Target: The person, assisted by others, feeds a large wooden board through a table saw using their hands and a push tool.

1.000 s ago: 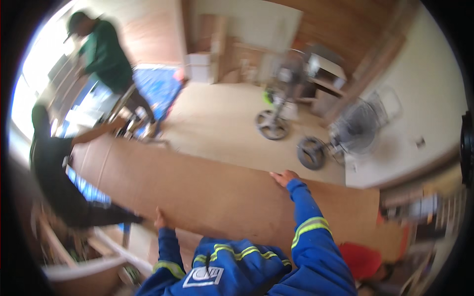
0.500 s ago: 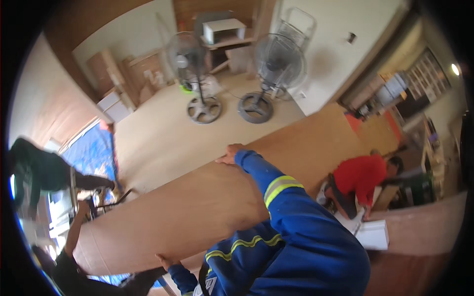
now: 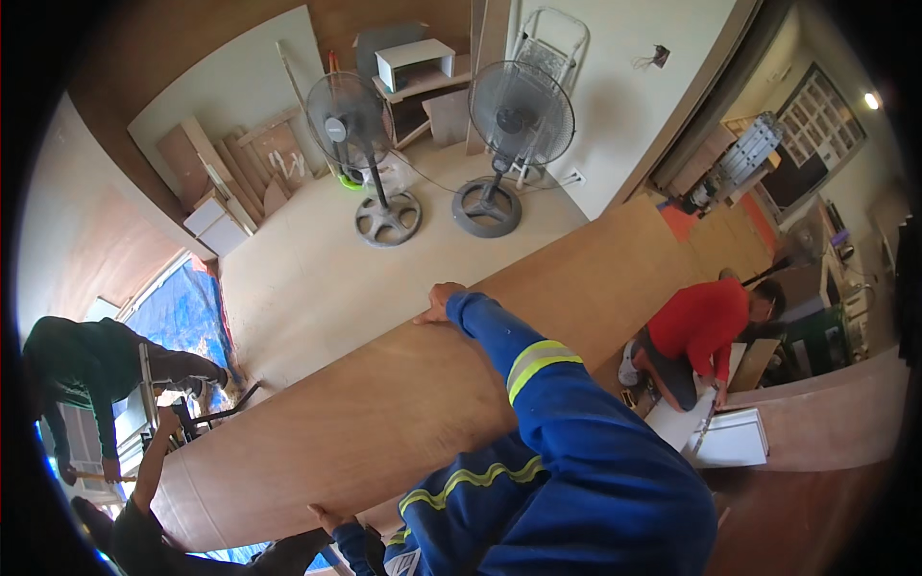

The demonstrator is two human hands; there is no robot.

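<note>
A long brown plywood sheet (image 3: 375,413) stretches across in front of me, from the lower left to the upper right. My right hand (image 3: 442,302) grips its far edge, with the arm reaching over the sheet in a blue sleeve with a reflective band. At the near edge, my left hand (image 3: 333,519) has its thumb side on top of the panel; its other fingers are hidden, apparently beneath. Both hands are closed on the sheet.
Two pedestal fans (image 3: 381,206) (image 3: 487,206) stand beyond the sheet. At the left, a person in dark green (image 3: 82,360) bends over, with another person's arm (image 3: 151,470) nearby. A person in red (image 3: 696,331) crouches at right by white boards (image 3: 730,439). Blue tarp (image 3: 182,302) covers floor at left.
My view has shifted slightly, so the fans sit farther left. Both hands keep their hold on the plywood sheet. The person in green has lowered their arms into view.
</note>
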